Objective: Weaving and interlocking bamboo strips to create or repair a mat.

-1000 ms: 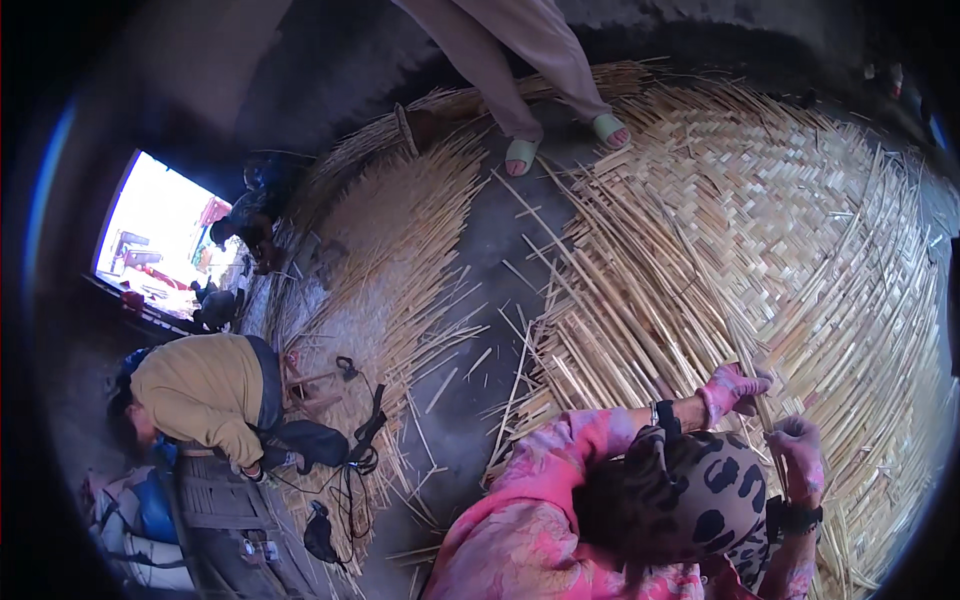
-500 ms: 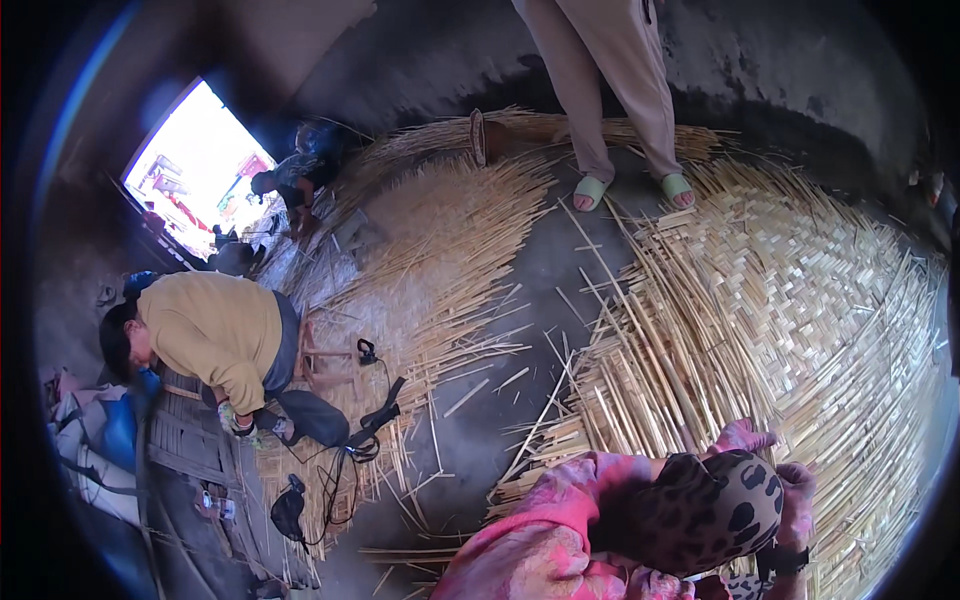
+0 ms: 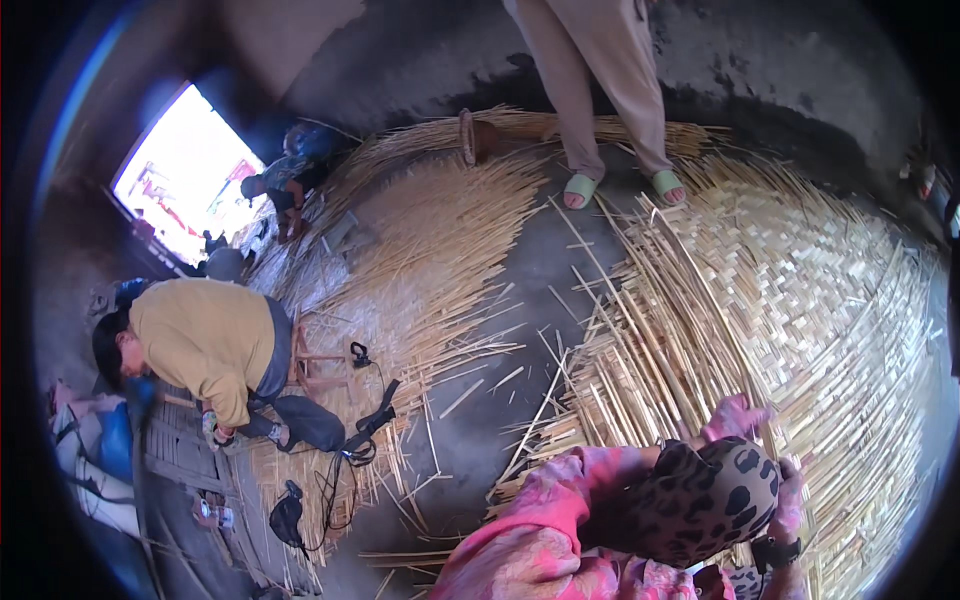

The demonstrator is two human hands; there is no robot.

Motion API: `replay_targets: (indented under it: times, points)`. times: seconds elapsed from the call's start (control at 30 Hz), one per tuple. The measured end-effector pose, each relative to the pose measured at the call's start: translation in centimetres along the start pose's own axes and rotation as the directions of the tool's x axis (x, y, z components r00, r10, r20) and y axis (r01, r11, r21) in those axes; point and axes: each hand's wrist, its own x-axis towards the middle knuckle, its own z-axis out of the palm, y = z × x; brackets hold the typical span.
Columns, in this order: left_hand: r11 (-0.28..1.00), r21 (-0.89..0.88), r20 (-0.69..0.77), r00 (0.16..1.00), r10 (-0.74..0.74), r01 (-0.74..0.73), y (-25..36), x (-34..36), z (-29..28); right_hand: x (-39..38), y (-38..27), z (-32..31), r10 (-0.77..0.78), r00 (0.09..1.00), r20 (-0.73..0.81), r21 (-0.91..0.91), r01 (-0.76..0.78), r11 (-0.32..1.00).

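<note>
My left hand (image 3: 737, 418), in a pink glove, is closed around what looks like a long bamboo strip (image 3: 712, 300) at the edge of a woven mat (image 3: 835, 330). That strip runs up along the mat's unwoven side. Lower down, my right hand (image 3: 788, 497), also pink-gloved, is over the mat beside the strip's near end; its fingers are mostly hidden. A black band (image 3: 777, 552) circles the right wrist. Leopard-print cloth (image 3: 705, 505) bulges between my pink sleeve (image 3: 530, 520) and the right hand, covering part of the work.
Loose strips (image 3: 600, 400) fan out left of the mat. A person in light trousers and green slippers (image 3: 580, 185) stands at its far edge. Another in a tan top (image 3: 205, 325) bends at left near black cables (image 3: 350, 455). A third person (image 3: 285, 190) crouches by the bright doorway (image 3: 190, 170).
Both of my hands have moved slightly upward. The long strip along the mat's edge stands out more, its far end now nearer the standing person's feet. The view has shifted a little.
</note>
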Motion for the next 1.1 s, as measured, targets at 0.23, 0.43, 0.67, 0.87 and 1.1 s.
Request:
replay_targets:
  times: [0.23, 0.43, 0.67, 0.87, 1.1]
  points:
    - [0.985, -0.170, 0.052, 0.998, -0.025, 0.033, 2.1, 0.2, -1.8, 0.4, -5.6, 0.6, 0.156, 0.985, 0.080, 0.090, -0.163, 0.983]
    - [0.913, -0.280, 0.175, 0.951, -0.254, 0.295, -0.1, 2.2, -4.5, -2.3, -8.0, -1.2, -0.212, 0.967, 0.142, 0.088, 0.201, 0.976]
    - [0.823, -0.399, 0.376, 0.890, -0.256, 0.405, 2.4, 0.4, -2.7, 1.7, -2.2, -1.8, -0.253, 0.953, -0.164, -0.078, 0.243, 0.967]
    - [0.729, 0.485, 0.270, 0.876, 0.401, -0.483, 2.1, -1.4, -4.8, 0.8, -3.5, -2.0, -0.435, 0.882, -0.181, -0.323, 0.364, 0.874]
    - [0.008, 0.668, 0.735, 0.660, 0.156, -0.744, 5.2, 2.3, -1.5, -0.7, -3.8, -3.3, -0.526, 0.834, -0.165, -0.177, 0.500, 0.848]
